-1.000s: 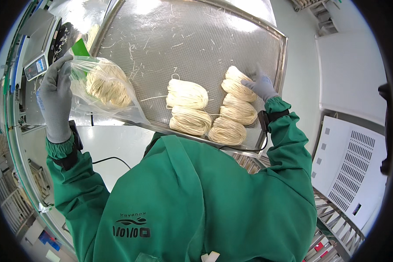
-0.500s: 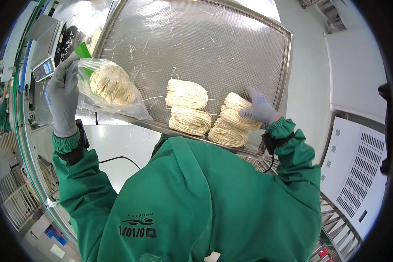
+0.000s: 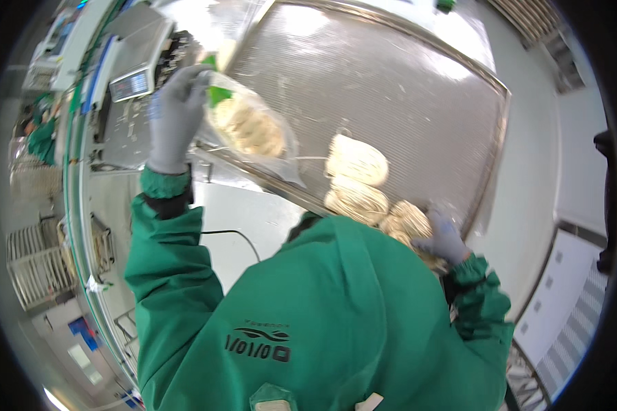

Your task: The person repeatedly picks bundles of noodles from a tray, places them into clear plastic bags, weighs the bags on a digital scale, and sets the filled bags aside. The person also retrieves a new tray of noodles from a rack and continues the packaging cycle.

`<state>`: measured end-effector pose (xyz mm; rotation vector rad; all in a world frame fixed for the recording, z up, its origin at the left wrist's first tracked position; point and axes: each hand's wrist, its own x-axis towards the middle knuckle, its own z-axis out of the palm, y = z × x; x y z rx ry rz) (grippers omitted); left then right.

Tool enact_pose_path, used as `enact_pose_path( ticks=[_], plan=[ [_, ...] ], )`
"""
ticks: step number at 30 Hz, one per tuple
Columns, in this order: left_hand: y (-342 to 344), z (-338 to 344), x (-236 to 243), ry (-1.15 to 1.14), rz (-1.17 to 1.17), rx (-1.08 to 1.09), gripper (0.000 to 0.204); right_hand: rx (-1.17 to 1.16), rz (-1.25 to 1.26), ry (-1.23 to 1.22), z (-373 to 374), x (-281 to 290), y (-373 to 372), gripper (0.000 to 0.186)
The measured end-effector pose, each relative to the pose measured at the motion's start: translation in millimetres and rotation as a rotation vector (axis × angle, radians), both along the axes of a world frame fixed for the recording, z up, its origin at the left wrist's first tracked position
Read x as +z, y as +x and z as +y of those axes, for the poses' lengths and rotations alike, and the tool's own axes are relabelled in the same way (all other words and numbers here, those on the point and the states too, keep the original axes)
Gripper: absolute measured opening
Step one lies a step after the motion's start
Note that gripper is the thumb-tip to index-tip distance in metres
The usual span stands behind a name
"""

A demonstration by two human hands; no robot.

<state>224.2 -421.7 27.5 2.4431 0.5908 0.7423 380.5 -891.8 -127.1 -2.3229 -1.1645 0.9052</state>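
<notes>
My left hand [image 3: 178, 116], in a grey glove, pinches the mouth of a clear plastic bag [image 3: 291, 161] at the left edge of the tray. Inside the bag lies a bundle of pale noodles [image 3: 250, 127], and a green patch [image 3: 219, 94] shows near its top. Two more noodle bundles [image 3: 356, 161] sit one behind the other on the mesh tray [image 3: 391, 75]. To their right, my gloved right hand [image 3: 447, 236] has thumb and fingers around the end of a noodle bundle [image 3: 404, 220]. Blur and my sleeve hide part of that grip.
A digital scale [image 3: 131, 85] stands left of the tray on a metal table [image 3: 123, 133]. Noodle scraps are strewn about. A black cable [image 3: 233, 233] hangs below my left arm. Farther left are a glass-edged barrier, white racks [image 3: 38, 264] and a person in green [image 3: 42, 137].
The whole view has shifted, so the scene sits farther right. My right hand has come closer to my body, and the rear right bundle has left its place. My left hand keeps hold of the bag.
</notes>
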Motion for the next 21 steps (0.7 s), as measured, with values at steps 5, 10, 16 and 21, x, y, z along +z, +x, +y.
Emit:
enact_pose_path(
  ticks=[5,10,16,21],
  plan=[
    [0,16,5,-0.039,0.035,0.132,0.020,-0.183,0.245,0.034,-3,-9,-18,0.060],
    [-1,15,6,-0.070,0.021,0.174,0.017,-0.114,0.260,-0.198,30,45,3,0.063],
    [5,-3,4,-0.325,0.073,0.088,0.023,-0.209,0.847,0.660,192,126,-15,0.069],
    [-5,0,2,-0.212,0.066,-0.028,0.023,-0.006,-0.274,0.651,300,114,-62,0.066]
  ],
)
